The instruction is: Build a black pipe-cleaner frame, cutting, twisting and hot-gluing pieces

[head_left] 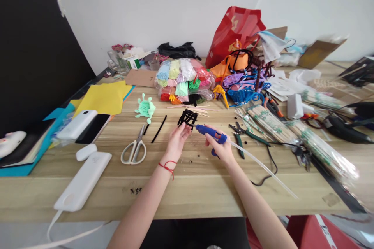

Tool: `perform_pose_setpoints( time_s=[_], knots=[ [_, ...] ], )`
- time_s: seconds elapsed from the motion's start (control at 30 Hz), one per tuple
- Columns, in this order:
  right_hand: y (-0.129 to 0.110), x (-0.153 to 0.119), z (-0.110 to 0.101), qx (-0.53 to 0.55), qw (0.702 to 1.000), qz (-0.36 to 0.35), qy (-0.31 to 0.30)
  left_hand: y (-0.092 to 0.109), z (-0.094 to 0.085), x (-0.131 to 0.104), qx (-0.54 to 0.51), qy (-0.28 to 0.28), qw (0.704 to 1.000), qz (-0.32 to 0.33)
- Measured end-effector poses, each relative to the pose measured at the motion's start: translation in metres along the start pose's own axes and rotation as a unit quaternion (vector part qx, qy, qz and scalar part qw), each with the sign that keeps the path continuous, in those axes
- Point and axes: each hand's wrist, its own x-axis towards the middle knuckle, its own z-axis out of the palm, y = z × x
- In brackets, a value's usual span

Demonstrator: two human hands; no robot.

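Note:
A small black lattice piece (pixel 187 117) made of fuzzy strips is held up by my left hand (pixel 177 139), its fingers closed on the near edge. My right hand (pixel 219 148) is wrapped round a blue glue gun (pixel 212 134), whose tip touches or nearly touches the lattice. A long clear glue stick (pixel 260 163) runs out of the gun's back toward the lower right. Left of my left hand lie a black strip (pixel 159 128) and white-handled scissors (pixel 134 149). A mint green fuzzy figure (pixel 145 108) sits behind the scissors.
Bagged colored bundles (pixel 184 79) and a red bag (pixel 233 33) stand at the back. Green-handled pliers (pixel 254 136) and packed wooden sticks (pixel 271 122) lie at right. A white power bank (pixel 83 181), a phone (pixel 92 128) and yellow sheets (pixel 102 97) lie at left.

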Motion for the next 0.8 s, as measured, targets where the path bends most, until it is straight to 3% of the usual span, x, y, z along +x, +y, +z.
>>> perform_pose_setpoints(
  time_s=[0.17,0.33,0.57,0.8],
  knots=[
    [0.003,-0.001,-0.001,-0.011,0.999,-0.046,0.016,0.001,0.000,0.001,-0.008,0.008,1.000,-0.014],
    [0.018,0.005,-0.016,-0.159,0.970,-0.160,0.089,0.004,0.000,0.004,-0.045,0.028,0.998,-0.039],
    [0.042,0.021,-0.039,-0.459,0.879,-0.132,-0.005,0.007,-0.002,0.008,-0.053,0.037,0.997,-0.037],
    [0.045,0.019,-0.046,-0.503,0.860,-0.087,-0.027,0.005,0.000,-0.002,0.043,-0.025,0.998,0.025]
  ],
)
